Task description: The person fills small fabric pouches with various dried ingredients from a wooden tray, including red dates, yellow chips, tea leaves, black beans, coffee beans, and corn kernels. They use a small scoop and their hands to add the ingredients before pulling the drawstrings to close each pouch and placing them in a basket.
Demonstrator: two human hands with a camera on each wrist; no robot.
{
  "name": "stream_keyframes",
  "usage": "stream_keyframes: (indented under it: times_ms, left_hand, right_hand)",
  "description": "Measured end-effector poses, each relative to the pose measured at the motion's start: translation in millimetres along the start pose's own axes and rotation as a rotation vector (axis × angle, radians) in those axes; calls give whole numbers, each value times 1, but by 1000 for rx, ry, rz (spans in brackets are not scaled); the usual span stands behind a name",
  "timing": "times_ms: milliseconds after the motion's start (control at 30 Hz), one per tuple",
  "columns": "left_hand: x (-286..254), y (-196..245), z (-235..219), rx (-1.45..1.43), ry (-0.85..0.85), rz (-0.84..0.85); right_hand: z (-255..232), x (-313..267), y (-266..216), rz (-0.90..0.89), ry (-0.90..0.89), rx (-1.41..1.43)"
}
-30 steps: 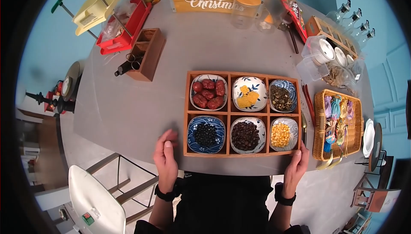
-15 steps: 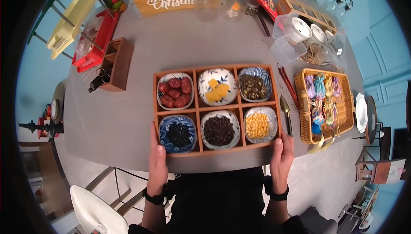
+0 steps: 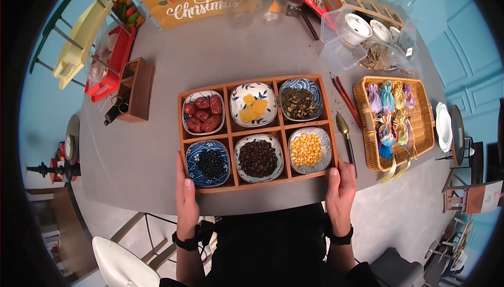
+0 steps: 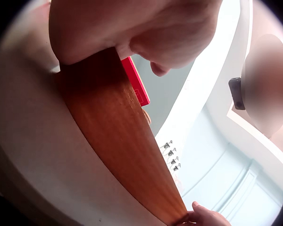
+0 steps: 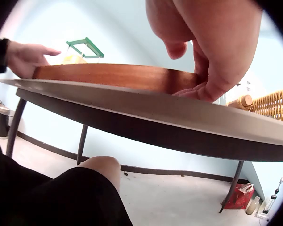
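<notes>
A divided wooden tray (image 3: 257, 182) lies near the table's front edge. Its compartments hold patterned dishes of red dates (image 3: 202, 114), yellow pieces (image 3: 253, 109), dried leafy bits (image 3: 300, 103), black beans (image 3: 211, 164), dark brown beans (image 3: 257, 159) and yellow corn kernels (image 3: 306, 149). My left hand (image 3: 187, 203) presses the tray's left side near the front corner, fingers straight along it. At the front right corner my right hand (image 3: 341, 195) grips the tray, thumb at the rim and bent fingers around the side. In the right wrist view its fingertips (image 5: 191, 93) meet the tray's wall low down.
Right of the tray lie a dark-handled tool with a brass-coloured head (image 3: 342, 124) and red sticks (image 3: 346, 101). A wicker basket (image 3: 367, 145) of small pouches stands farther right. At left is a wooden caddy (image 3: 139, 95); a Christmas box (image 3: 194, 3) stands behind.
My left hand has come in from beside the tray onto its left side. The tray sits farther left from the basket and tool than before. The head view has shifted and tilted.
</notes>
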State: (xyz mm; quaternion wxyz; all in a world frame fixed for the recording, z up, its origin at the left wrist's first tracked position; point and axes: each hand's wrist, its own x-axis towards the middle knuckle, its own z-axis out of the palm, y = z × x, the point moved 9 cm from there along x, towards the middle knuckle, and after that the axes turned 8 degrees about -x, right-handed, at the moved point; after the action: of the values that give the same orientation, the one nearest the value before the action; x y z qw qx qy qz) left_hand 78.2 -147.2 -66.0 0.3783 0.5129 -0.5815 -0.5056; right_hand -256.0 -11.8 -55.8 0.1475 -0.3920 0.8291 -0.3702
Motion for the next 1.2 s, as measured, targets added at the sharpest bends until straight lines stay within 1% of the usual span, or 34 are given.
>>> stream_keyframes:
  times_ms: [100,133,167,233,267,300,367,400,433,467,500,533,567,600,633,700,767,833,900,1000,1033,1100,1133,1167,1200]
  left_hand:
    - [2,0,-1,11,3,3]
    - [3,0,-1,12,5,3]
    - [4,1,-1,10,7,5]
    - [5,-4,-1,-3,-14,9]
    - [4,-11,-6,0,0,29]
    - [4,-17,-8,2,9,48]
    - [3,-27,-9,-103,29,24]
    - [3,-26,-6,-154,67,33]
    - [4,-24,0,-169,44,32]
    - [4,-22,-1,-214,72,23]
    - [4,-22,-3,-258,108,15]
    - [4,-24,-3,-280,109,-8]
    - [5,-23,-3,-283,107,-7]
    - [5,-22,-3,-283,93,-8]
    - [5,-22,-3,-284,81,-7]
    - [5,-26,-4,-330,86,-13]
    - [3,-28,-5,-372,91,-22]
    - [4,-24,-5,-317,104,5]
    - [4,-24,-5,-330,94,1]
    - [4,-23,-5,-342,89,-3]
    - [5,-22,-5,-342,90,-3]
    - [4,-28,-11,-335,116,3]
    - [3,-32,-16,-324,140,10]
    - [2,-32,-19,-324,138,10]
    - [1,-28,-25,-242,146,29]
  right_hand:
    - [1,3,-2,17,-26,33]
    - [1,5,-4,-10,-20,14]
    - [-2,6,-11,-98,15,-48]
    - [-5,8,-18,-94,-46,-54]
    - [-7,8,-13,-110,-47,-73]
    - [-10,9,-7,-77,-93,-110]
    - [-37,15,-2,-24,-69,13]
    - [-58,20,6,7,-25,2]
    - [-80,28,15,36,12,-4]
    - [-108,38,16,2,112,-146]
    - [-132,53,32,-25,142,-299]
    - [-154,70,51,-15,198,-299]
    - [-170,93,62,55,173,-350]
    - [-186,114,77,37,209,-471]
    - [-195,130,86,32,210,-472]
    - [-192,156,101,54,42,-526]
    - [-184,173,113,46,7,-554]
    - [-177,179,114,50,-23,-579]
    - [-161,179,130,188,-187,-719]
    - [-163,178,129,146,-174,-681]
    - [-165,173,119,144,-173,-681]
    - [-195,154,90,143,59,-664]
    - [-199,143,78,94,94,-535]
    - [-204,130,69,95,111,-474]
    - [-207,114,50,100,129,-416]
